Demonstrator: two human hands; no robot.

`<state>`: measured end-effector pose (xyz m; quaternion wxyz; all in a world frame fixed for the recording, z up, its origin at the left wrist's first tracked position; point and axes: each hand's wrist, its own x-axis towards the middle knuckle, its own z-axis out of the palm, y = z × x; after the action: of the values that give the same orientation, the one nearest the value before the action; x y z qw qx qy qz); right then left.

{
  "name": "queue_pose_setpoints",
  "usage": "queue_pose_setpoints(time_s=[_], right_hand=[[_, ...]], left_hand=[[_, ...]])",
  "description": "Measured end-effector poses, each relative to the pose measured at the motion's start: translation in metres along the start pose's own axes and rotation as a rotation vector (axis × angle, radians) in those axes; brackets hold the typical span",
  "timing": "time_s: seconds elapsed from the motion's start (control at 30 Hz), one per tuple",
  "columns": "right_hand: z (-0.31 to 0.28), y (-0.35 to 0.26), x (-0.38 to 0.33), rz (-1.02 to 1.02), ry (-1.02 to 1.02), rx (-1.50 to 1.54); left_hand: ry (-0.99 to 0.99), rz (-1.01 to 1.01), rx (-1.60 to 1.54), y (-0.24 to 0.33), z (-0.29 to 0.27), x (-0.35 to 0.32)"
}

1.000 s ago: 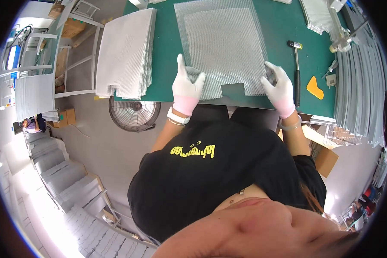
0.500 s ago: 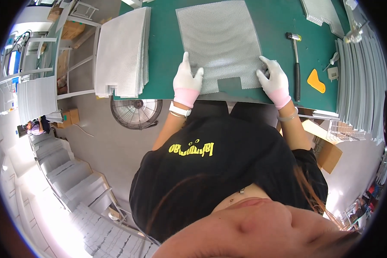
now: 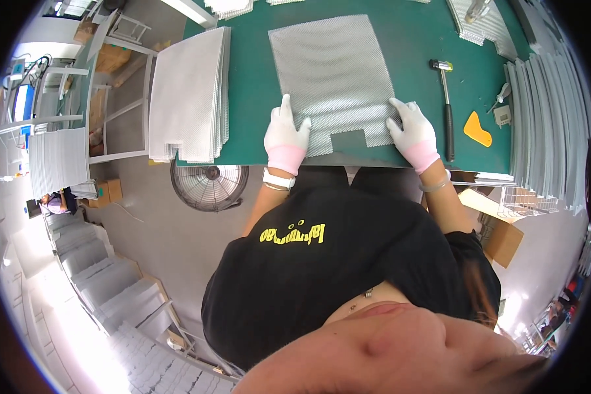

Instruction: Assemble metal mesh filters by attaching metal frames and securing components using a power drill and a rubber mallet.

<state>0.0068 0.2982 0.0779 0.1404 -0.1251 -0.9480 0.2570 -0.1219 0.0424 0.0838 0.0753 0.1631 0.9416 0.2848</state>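
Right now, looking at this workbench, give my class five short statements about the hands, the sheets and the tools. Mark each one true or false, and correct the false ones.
1. The left hand is at the left edge of the mesh sheet. True.
2. The mesh sheet's notch is in its far edge. False: it is in the near edge.
3. The hammer lies between the right hand and the yellow scraper. True.
4. Both hands are bare. False: both wear white gloves.
5. A stack of pale sheets lies left of the left hand. True.
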Motion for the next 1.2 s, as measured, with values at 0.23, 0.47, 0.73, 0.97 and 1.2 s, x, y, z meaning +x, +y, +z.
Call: queue_pose_setpoints(time_s=[0.23,0.47,0.73,0.97,1.2], right_hand=[[-0.037,0.017,0.042,-0.086,-0.12,0.005],[-0.132,0.143,0.277,-0.195,0.754,0.181],[-0.169,0.039,0.306,-0.063,0.453,-0.248],[-0.199,0.024,0.263,-0.124,0.528,-0.088],[-0.195,-0.028,0.256,-0.212,0.57,0.124]], left_hand=[[-0.03,0.256,0.463,-0.027,-0.005,0.024],[0.209,0.907,0.17,0.084,-0.058,0.14],[0.232,0.512,-0.293,0.208,-0.081,0.373],[0.007,0.35,-0.075,0.218,-0.057,0.448],[0.041,0.47,0.366,0.251,-0.051,0.454]])
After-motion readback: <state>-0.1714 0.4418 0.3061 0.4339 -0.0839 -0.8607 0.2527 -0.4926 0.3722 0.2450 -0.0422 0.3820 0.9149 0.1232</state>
